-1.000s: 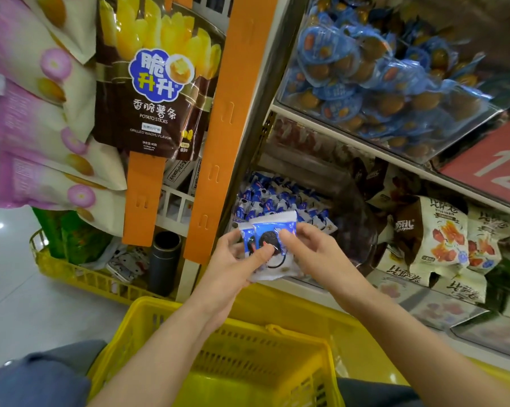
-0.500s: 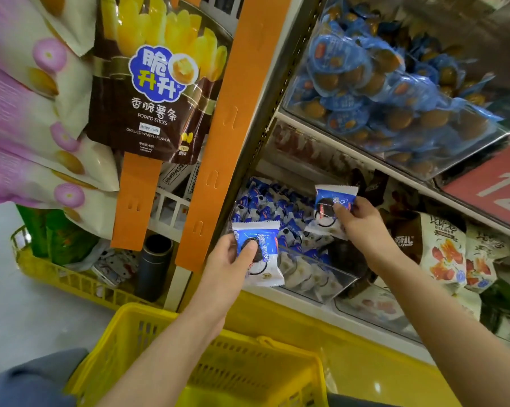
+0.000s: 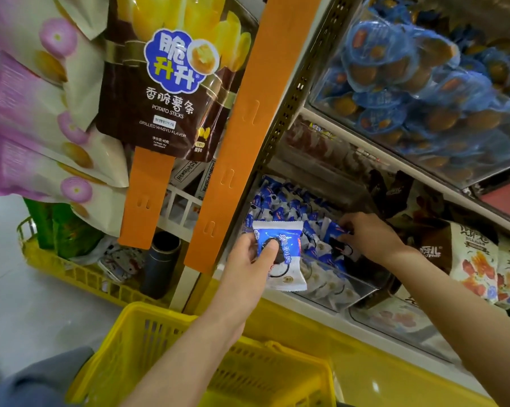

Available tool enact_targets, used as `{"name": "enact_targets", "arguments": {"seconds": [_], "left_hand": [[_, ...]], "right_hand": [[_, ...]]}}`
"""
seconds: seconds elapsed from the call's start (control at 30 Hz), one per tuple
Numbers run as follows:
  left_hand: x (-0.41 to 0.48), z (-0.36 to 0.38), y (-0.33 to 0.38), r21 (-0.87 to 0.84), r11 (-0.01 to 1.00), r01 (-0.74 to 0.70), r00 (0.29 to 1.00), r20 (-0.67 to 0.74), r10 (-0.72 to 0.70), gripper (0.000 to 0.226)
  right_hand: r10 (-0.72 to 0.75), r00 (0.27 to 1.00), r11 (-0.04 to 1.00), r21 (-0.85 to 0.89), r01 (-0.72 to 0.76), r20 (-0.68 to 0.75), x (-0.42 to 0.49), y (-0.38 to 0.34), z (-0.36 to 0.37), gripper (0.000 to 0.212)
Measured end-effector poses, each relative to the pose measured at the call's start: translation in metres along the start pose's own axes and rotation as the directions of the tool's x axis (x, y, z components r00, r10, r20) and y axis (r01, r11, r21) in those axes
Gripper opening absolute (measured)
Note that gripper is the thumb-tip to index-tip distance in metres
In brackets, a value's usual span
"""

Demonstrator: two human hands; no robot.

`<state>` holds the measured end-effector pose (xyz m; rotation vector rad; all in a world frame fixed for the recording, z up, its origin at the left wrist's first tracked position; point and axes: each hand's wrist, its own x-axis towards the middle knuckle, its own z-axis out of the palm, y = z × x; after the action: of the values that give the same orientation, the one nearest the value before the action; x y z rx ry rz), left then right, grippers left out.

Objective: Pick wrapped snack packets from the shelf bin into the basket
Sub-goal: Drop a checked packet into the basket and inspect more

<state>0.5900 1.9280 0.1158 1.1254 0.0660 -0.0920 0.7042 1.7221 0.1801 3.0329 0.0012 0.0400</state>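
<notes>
Left hand: the left hand (image 3: 246, 261) was closed on one held packet (image 3: 286, 268), thumb pressed across its printed front and the other fingers hidden behind it.
Held packet: blue and white, upright, in the air just in front of the bin's left end and above the far side of the basket.
Right hand: the right hand (image 3: 368, 237) was inside the bin, knuckles up and fingers curled down, pinching a bin packet (image 3: 334, 230) on top of the pile. How firm the pinch was could not be told.
Step in hand: it looked like taking a second packet while the first waited in the other hand.
Doing it well: pinch by the crimped wrapper edge, not the soft middle. Lift straight up so neighbouring packets slide off instead of trailing over the low front wall. Then bring both hands down over the basket before letting go.
Bin: a clear bin (image 3: 344, 284) on the shelf (image 3: 292, 301), tilted forward, with the pile (image 3: 280, 201) heaped toward the back.
Basket: a yellow basket (image 3: 148, 324) directly below both forearms. What lay inside it was not clear.
Beside: an orange strip (image 3: 247, 127) hung just left of the bin.
</notes>
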Motion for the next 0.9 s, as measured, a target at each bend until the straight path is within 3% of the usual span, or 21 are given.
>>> {"name": "enact_targets", "arguments": {"seconds": [0.13,0.3,0.47,0.67,0.9], "left_hand": [[0.001,0.002,-0.001,0.005,1.0,0.013,1.0,0.0,-0.013,0.004],[0.001,0.002,-0.002,0.01,1.0,0.02,1.0,-0.002,-0.02,0.004],[0.003,0.0,-0.002,0.035,0.999,0.014,1.0,-0.013,-0.014,0.005],[0.006,0.0,-0.007,0.053,0.998,0.017,1.0,-0.011,-0.016,0.007],[0.007,0.003,-0.009,0.098,0.995,0.019,1.0,-0.021,-0.017,0.012]], "right_hand": [[0.04,0.998,0.999,0.011,-0.041,0.048,0.008,-0.005,0.009,0.039],[0.153,0.987,0.897,0.425,-0.122,-0.04,0.023,-0.012,0.027,0.033],[0.181,0.983,0.797,0.584,-0.157,0.018,0.026,-0.013,0.042,0.025],[0.188,0.954,0.786,0.547,-0.288,0.232,0.022,-0.005,0.047,0.014],[0.096,0.977,0.818,0.545,-0.187,0.191,0.013,-0.005,0.048,0.034]]}}
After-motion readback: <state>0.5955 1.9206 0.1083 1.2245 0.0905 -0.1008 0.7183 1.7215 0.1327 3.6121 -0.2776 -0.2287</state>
